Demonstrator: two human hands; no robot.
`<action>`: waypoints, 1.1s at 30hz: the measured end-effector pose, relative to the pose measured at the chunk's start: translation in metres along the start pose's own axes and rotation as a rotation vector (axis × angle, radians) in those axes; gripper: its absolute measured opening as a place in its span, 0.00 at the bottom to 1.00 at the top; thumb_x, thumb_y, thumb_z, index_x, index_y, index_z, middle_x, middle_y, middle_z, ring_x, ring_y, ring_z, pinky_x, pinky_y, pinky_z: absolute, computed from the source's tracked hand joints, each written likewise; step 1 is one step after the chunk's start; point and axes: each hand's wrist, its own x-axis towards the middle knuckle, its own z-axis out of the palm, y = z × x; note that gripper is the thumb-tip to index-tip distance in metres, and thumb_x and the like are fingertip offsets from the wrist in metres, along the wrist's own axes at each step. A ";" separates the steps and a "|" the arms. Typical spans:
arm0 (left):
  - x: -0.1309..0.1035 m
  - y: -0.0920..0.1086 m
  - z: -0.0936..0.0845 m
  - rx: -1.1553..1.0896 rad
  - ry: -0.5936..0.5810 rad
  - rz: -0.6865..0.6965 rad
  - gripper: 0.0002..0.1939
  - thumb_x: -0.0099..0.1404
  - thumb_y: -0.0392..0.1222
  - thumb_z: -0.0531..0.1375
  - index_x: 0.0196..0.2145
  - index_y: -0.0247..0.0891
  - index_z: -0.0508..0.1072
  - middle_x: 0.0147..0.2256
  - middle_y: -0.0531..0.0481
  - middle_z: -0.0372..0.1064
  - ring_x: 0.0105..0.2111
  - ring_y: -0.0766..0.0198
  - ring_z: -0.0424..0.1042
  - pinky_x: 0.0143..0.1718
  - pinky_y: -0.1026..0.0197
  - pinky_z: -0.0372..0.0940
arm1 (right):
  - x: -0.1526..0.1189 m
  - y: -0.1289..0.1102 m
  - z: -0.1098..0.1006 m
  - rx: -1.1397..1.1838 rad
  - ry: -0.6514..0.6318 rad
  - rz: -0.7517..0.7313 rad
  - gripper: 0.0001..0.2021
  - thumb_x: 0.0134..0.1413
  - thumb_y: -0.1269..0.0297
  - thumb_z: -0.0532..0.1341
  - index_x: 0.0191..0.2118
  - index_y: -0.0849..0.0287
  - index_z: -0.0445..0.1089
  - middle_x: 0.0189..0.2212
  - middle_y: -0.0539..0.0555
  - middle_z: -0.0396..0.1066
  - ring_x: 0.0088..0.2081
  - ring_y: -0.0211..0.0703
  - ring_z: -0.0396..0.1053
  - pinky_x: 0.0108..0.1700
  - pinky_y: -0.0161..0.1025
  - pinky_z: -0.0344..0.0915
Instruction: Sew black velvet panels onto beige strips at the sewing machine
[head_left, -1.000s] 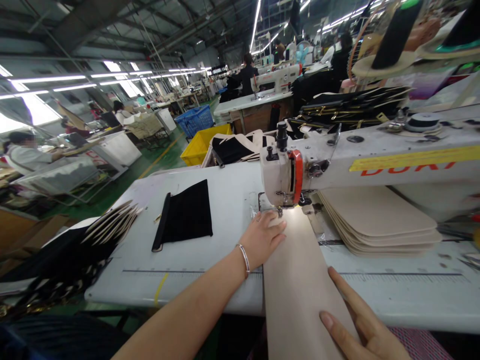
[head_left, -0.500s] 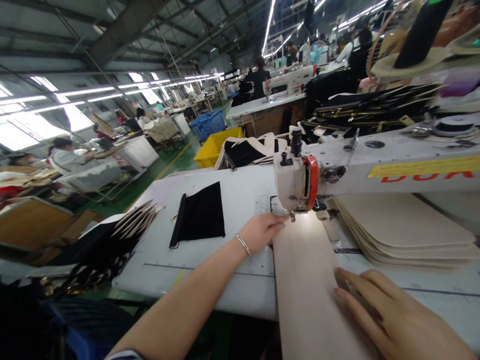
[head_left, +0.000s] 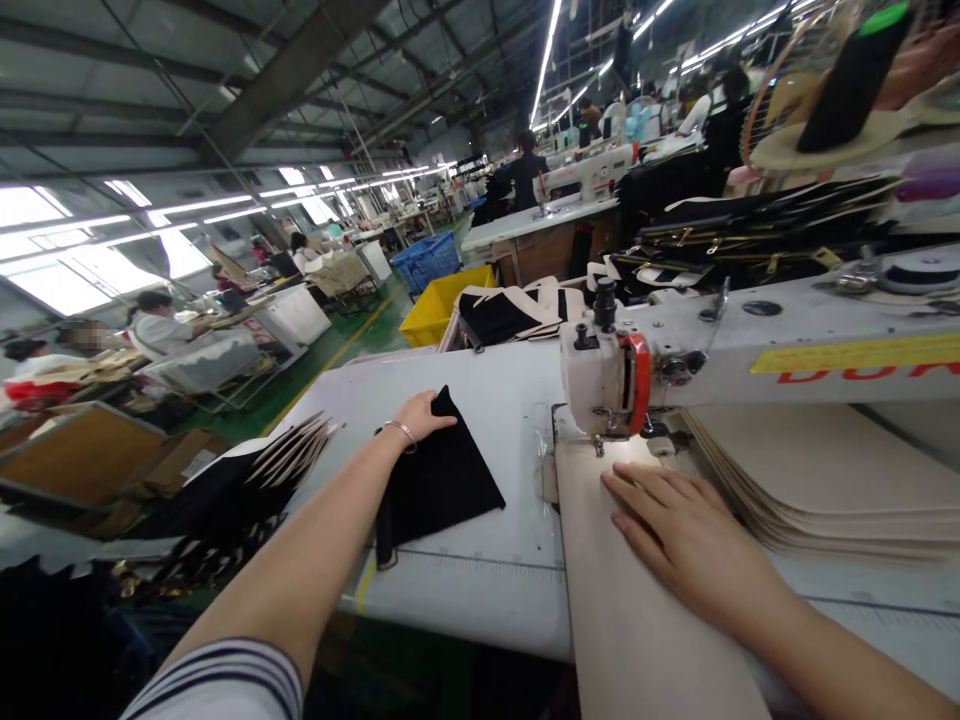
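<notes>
My left hand [head_left: 424, 418] grips the top corner of a black fabric piece [head_left: 450, 480] on the white sewing table [head_left: 480, 605], thumb over the cloth. One edge of that piece carries a thick folded band. Under the needle of the sewing machine [head_left: 600, 390] lies a long beige panel [head_left: 622, 590], its near end running off the table's front edge. My right hand [head_left: 675, 530] rests flat on this panel just short of the presser foot, fingers stretched out and holding nothing.
Beige panels [head_left: 817, 470] are stacked beneath the machine arm. At the left table edge hangs a pile of black and beige pieces [head_left: 292, 455]. Behind the table stand a yellow crate [head_left: 442, 305] and a blue basket [head_left: 426, 262]. Several people work farther back.
My left hand has left the beige panel near the needle and taken the black piece, which is now turned and nearer. My right hand has slid forward along the panel toward the presser foot.
</notes>
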 end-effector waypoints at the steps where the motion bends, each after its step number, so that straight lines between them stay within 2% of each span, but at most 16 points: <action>1: -0.007 0.007 0.001 -0.034 -0.012 0.046 0.27 0.54 0.59 0.64 0.41 0.33 0.71 0.43 0.42 0.72 0.45 0.50 0.69 0.50 0.54 0.62 | 0.001 -0.001 -0.002 0.005 0.000 0.007 0.22 0.63 0.54 0.52 0.61 0.50 0.61 0.58 0.52 0.63 0.58 0.49 0.59 0.57 0.52 0.56; 4: -0.035 0.037 0.007 -0.139 -0.033 0.150 0.24 0.67 0.61 0.50 0.40 0.36 0.71 0.40 0.48 0.73 0.40 0.57 0.70 0.45 0.58 0.64 | 0.003 -0.004 -0.005 0.022 0.008 0.013 0.22 0.64 0.56 0.52 0.61 0.50 0.61 0.58 0.53 0.64 0.57 0.50 0.60 0.56 0.52 0.57; 6: -0.052 0.065 0.016 -0.244 -0.047 0.212 0.27 0.71 0.58 0.42 0.40 0.36 0.72 0.39 0.49 0.74 0.39 0.58 0.70 0.44 0.59 0.65 | 0.003 -0.005 -0.006 0.028 0.014 0.010 0.21 0.64 0.56 0.52 0.61 0.50 0.61 0.57 0.54 0.64 0.57 0.50 0.60 0.56 0.52 0.57; 7: -0.060 0.080 0.022 -0.293 -0.074 0.255 0.26 0.72 0.56 0.41 0.40 0.36 0.72 0.40 0.48 0.74 0.40 0.58 0.70 0.45 0.58 0.65 | 0.004 -0.005 -0.006 0.029 0.014 0.008 0.21 0.64 0.57 0.52 0.61 0.50 0.61 0.57 0.54 0.64 0.57 0.50 0.61 0.56 0.52 0.57; 9: -0.070 0.112 0.039 -0.355 -0.166 0.357 0.21 0.71 0.51 0.46 0.39 0.37 0.73 0.40 0.47 0.73 0.41 0.58 0.70 0.47 0.57 0.64 | 0.004 -0.005 -0.006 0.029 0.014 0.004 0.21 0.64 0.58 0.51 0.61 0.51 0.61 0.57 0.55 0.65 0.56 0.50 0.61 0.56 0.52 0.57; 11: -0.076 0.138 0.058 -0.341 -0.240 0.420 0.12 0.66 0.46 0.55 0.38 0.37 0.74 0.39 0.47 0.73 0.40 0.57 0.70 0.48 0.56 0.64 | 0.003 -0.005 -0.006 0.031 0.020 0.005 0.20 0.65 0.59 0.51 0.60 0.53 0.61 0.56 0.55 0.65 0.56 0.49 0.62 0.57 0.51 0.56; 13: -0.077 0.155 0.076 -0.332 -0.204 0.388 0.09 0.60 0.40 0.61 0.39 0.38 0.74 0.37 0.48 0.73 0.39 0.58 0.70 0.45 0.56 0.65 | 0.003 -0.005 -0.007 0.035 0.024 0.011 0.20 0.65 0.61 0.50 0.60 0.56 0.61 0.56 0.56 0.65 0.56 0.49 0.61 0.57 0.51 0.56; 15: -0.077 0.164 0.088 -0.361 -0.120 0.344 0.11 0.58 0.37 0.63 0.41 0.38 0.73 0.37 0.49 0.72 0.37 0.59 0.70 0.42 0.58 0.66 | 0.003 -0.006 -0.008 0.040 0.019 0.017 0.20 0.66 0.61 0.49 0.60 0.57 0.60 0.56 0.56 0.65 0.56 0.48 0.61 0.57 0.50 0.56; 17: -0.076 0.168 0.094 -0.374 -0.071 0.362 0.08 0.60 0.36 0.62 0.39 0.38 0.73 0.36 0.49 0.71 0.36 0.61 0.70 0.41 0.59 0.65 | 0.002 -0.006 -0.009 0.046 0.006 0.017 0.20 0.66 0.60 0.49 0.61 0.56 0.59 0.57 0.55 0.64 0.57 0.48 0.60 0.58 0.50 0.55; 19: -0.073 0.172 0.095 -0.337 -0.061 0.422 0.03 0.61 0.35 0.60 0.34 0.38 0.75 0.35 0.49 0.71 0.36 0.62 0.70 0.42 0.59 0.65 | 0.002 -0.007 -0.011 0.051 -0.007 0.016 0.21 0.66 0.59 0.49 0.62 0.55 0.58 0.58 0.55 0.63 0.57 0.49 0.59 0.58 0.51 0.54; 21: -0.069 0.176 0.094 -0.283 -0.058 0.438 0.02 0.60 0.34 0.62 0.31 0.38 0.76 0.33 0.49 0.71 0.35 0.61 0.70 0.41 0.59 0.65 | 0.003 -0.007 -0.011 0.047 -0.016 0.020 0.21 0.66 0.57 0.50 0.62 0.56 0.58 0.58 0.56 0.63 0.57 0.50 0.59 0.58 0.51 0.54; 26: -0.058 0.185 0.095 -0.243 -0.066 0.370 0.04 0.58 0.33 0.63 0.32 0.37 0.77 0.32 0.49 0.73 0.35 0.60 0.71 0.40 0.59 0.65 | 0.004 -0.007 -0.009 0.028 -0.025 0.023 0.24 0.65 0.54 0.50 0.63 0.57 0.57 0.58 0.58 0.62 0.56 0.53 0.59 0.56 0.52 0.56; 33: -0.054 0.184 0.100 -0.235 -0.036 0.360 0.03 0.58 0.33 0.62 0.30 0.37 0.77 0.33 0.49 0.74 0.36 0.61 0.72 0.41 0.60 0.66 | 0.004 -0.008 -0.008 0.009 -0.016 0.025 0.26 0.65 0.53 0.51 0.64 0.58 0.56 0.57 0.58 0.63 0.56 0.53 0.59 0.56 0.52 0.56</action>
